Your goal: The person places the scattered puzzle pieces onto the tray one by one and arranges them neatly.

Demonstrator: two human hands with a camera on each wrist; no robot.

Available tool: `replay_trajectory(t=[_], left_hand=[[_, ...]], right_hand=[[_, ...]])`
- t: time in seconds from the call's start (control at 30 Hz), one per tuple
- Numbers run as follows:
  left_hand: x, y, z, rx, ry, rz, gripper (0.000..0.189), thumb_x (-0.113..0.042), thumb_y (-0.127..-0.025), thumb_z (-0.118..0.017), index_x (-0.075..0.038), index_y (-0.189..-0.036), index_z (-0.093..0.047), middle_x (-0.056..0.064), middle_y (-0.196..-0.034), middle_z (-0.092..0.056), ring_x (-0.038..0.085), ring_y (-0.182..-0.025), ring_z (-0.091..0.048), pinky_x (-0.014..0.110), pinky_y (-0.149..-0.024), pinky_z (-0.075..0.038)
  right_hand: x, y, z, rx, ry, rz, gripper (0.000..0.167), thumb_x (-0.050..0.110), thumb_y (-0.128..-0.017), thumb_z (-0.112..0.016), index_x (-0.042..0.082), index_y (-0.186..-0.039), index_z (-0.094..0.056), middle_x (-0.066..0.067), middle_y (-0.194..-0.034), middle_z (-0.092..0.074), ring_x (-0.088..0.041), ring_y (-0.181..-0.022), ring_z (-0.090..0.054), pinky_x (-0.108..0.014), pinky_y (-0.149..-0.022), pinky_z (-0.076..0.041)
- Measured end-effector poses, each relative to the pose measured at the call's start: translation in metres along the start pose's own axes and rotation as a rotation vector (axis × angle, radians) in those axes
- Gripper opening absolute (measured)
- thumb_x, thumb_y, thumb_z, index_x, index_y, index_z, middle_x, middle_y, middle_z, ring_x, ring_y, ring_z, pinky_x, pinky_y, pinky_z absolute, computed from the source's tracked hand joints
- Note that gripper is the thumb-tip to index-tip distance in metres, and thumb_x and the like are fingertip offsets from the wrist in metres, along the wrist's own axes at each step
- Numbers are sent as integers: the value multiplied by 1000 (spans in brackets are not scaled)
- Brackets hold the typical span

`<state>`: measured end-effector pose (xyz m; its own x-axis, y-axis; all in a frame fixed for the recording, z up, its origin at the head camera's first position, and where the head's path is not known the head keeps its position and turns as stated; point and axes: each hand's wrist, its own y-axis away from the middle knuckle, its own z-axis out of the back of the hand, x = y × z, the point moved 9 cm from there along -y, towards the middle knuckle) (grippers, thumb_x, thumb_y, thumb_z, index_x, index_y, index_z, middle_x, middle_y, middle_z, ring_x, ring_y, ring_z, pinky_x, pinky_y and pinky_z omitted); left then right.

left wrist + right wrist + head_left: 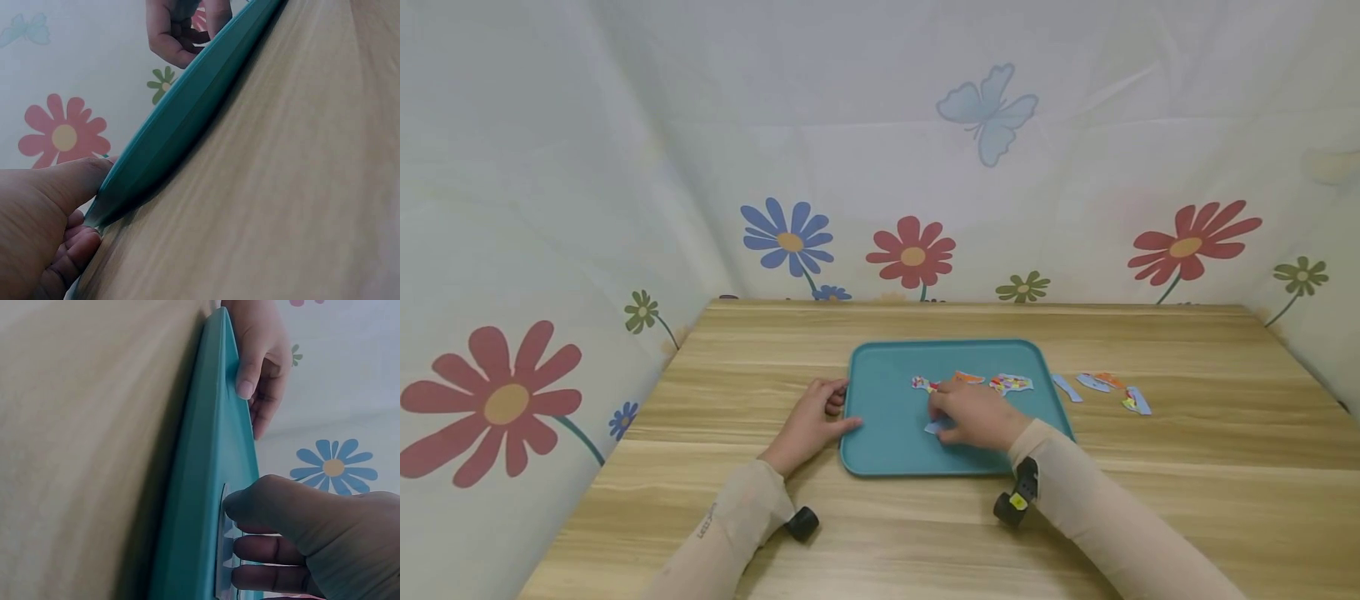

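A teal tray [880, 450] lies on the wooden table. My left hand [811, 423] holds its left edge, thumb at the rim and the other fingers curled beside the outer wall. Over the middle of the tray, my right hand [979, 414] pinches a pale blue puzzle piece [932, 427] that lies on the tray bottom; the hand covers much of it. In the right wrist view, thumb and fingertips touch this flat piece. Just beyond the right hand lie a small multicoloured piece [921, 383], an orange piece [970, 378] and a larger multicoloured piece [1013, 383], all in the tray.
Right of the tray, on the table [1210, 467], lie a narrow blue piece [1067, 387], a blue piece [1093, 383] against an orange one [1110, 380], and a blue piece with coloured patches [1137, 401]. A flower-printed cloth [1075, 208] hangs behind the table.
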<state>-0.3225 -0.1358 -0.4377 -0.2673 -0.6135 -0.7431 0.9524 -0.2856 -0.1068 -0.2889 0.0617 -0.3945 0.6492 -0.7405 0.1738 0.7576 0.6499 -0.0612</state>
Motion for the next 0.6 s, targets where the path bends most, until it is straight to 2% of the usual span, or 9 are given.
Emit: replay_trajectory(t=[0.27, 0.37, 0.6], left_hand=[[-1, 1, 0, 5, 8, 10, 68, -22, -83, -77, 0, -139, -46, 11, -116, -53, 19, -98, -55, 37, -90, -49], [-1, 1, 0, 5, 8, 12, 68, -23, -83, -77, -1, -139, -46, 11, -116, -53, 19, -98, -55, 37, -90, -49], [-1, 0, 0, 3, 1, 14, 68, -23, -82, -77, -1, -139, -47, 11, -115, -53, 19, -98, -55, 37, -90, -49]], right_hand=[[-1, 1, 2, -6, -26, 7, 13, 26, -84, -72, 17, -89, -64, 3, -92, -61, -9, -80, -57, -25, -65, -49], [-2, 3, 7, -24, -30, 13, 13, 25, -84, -73, 16, -91, -66, 3, -93, -62, -11, -85, -58, -28, -70, -52], [-11, 11, 21, -17, -65, -63, 19, 24, -84, -73, 13, -100, -69, 2, -99, -63, -12, -86, -61, -33, -78, -54]])
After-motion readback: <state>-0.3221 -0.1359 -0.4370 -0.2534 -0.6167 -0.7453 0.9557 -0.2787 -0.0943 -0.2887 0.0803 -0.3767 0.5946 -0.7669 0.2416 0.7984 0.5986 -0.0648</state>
